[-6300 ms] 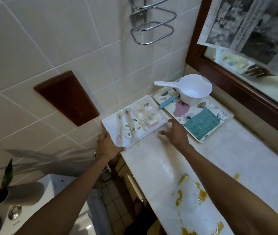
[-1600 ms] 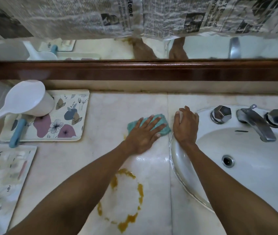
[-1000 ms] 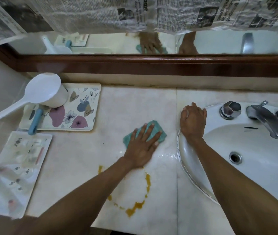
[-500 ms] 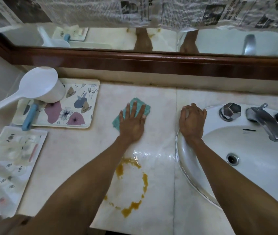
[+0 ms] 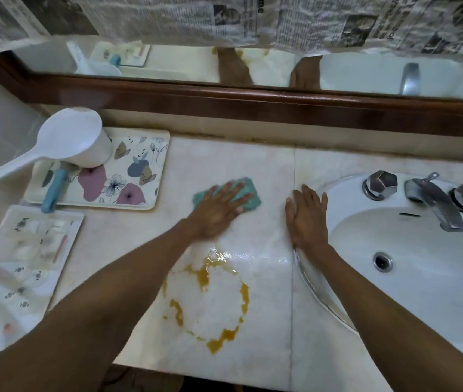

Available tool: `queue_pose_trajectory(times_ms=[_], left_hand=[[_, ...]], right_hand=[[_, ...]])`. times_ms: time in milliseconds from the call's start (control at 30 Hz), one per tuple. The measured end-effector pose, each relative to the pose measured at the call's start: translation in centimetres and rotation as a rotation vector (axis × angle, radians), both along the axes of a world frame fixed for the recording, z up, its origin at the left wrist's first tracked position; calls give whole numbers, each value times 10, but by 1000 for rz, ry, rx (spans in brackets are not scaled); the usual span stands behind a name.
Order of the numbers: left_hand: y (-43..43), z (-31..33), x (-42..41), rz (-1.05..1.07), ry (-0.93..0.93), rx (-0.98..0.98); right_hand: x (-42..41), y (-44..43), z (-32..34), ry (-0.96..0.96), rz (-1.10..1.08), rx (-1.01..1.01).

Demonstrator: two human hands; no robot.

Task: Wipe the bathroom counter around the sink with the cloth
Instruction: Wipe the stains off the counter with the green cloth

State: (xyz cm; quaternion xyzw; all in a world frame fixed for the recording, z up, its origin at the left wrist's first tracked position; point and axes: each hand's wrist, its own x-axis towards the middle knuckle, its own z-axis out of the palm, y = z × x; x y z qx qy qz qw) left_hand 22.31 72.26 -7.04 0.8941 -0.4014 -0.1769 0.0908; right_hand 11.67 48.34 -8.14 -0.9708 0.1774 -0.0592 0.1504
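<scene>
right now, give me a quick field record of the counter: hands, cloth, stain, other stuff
left hand: flat on cloth, pressing it to the counter
right hand: open, resting at the sink rim
cloth: teal, behind the stain, left of the sink
stain: orange ring, near the front edge, unwiped
wet patch: shiny streak between stain and hands
left side: ladle on floral mat, white tray in front of it
tap: no water seen running
</scene>
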Motion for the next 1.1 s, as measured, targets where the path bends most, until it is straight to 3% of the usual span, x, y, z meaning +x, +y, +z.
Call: queue_pose_trajectory(times_ms=[133, 367, 500, 600, 700, 900, 967, 1100], left_hand=[[31, 5, 25, 205, 49, -16], [106, -6, -58, 322, 14, -54], [154, -8, -112, 369, 9, -44], [190, -5, -148, 372, 8, -48], [225, -4, -134, 370, -3, -27], [195, -10, -113, 724, -33, -26], [171, -12, -143, 667, -58, -30], [179, -11, -216, 289, -25, -85]], right_hand=[[-9, 7, 1, 28, 31, -17], [-21, 34, 7, 136, 125, -113], [-33, 65, 8, 145, 195, 68], [-44, 84, 8, 147, 133, 166], [-60, 97, 7, 125, 91, 186], [-92, 109, 3, 62, 91, 178], [-100, 113, 1, 45, 81, 181], [-113, 118, 3, 46, 37, 249]])
